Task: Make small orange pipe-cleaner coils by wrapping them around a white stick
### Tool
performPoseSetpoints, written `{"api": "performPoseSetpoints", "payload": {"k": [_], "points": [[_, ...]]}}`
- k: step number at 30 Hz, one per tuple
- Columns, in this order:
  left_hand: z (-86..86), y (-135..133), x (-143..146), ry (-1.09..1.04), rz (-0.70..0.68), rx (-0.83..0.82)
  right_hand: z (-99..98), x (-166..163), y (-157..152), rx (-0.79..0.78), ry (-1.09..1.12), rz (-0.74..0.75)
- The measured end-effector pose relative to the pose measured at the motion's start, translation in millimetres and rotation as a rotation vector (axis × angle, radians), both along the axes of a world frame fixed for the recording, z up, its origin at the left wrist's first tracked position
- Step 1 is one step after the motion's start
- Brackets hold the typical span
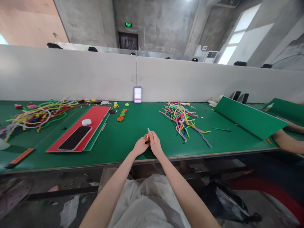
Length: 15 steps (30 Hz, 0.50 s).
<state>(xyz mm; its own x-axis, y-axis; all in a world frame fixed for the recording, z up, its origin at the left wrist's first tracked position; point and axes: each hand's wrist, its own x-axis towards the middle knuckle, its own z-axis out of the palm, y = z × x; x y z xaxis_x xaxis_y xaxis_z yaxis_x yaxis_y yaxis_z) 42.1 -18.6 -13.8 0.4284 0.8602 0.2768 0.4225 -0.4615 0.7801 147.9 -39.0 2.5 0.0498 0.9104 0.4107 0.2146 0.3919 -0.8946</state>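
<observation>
My left hand and my right hand meet over the green table, close to its front edge. Both pinch a short white pipe cleaner whose tip sticks up between the fingers. A dark bit shows between the two hands; I cannot make out what it is. A heap of coloured pipe cleaners lies to the right of my hands. A small orange and green made-up piece lies further back on the left.
A red board carries a black phone and a white earbud case. More pipe cleaners sprawl at far left. A standing phone leans on the white partition. Green boards and another person's forearm are at right.
</observation>
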Motion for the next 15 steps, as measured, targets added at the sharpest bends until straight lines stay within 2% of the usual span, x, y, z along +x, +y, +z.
{"api": "performPoseSetpoints", "payload": {"k": [8, 15], "points": [[9.9, -4.2, -1.4, 0.006, 0.007, -0.026, -4.6, 4.3, 2.9, -0.014, 0.114, -0.041], [6.5, -2.0, -7.6, 0.051, 0.087, -0.042, -8.7, 7.5, 4.8, -0.052, 0.167, -0.052]]}}
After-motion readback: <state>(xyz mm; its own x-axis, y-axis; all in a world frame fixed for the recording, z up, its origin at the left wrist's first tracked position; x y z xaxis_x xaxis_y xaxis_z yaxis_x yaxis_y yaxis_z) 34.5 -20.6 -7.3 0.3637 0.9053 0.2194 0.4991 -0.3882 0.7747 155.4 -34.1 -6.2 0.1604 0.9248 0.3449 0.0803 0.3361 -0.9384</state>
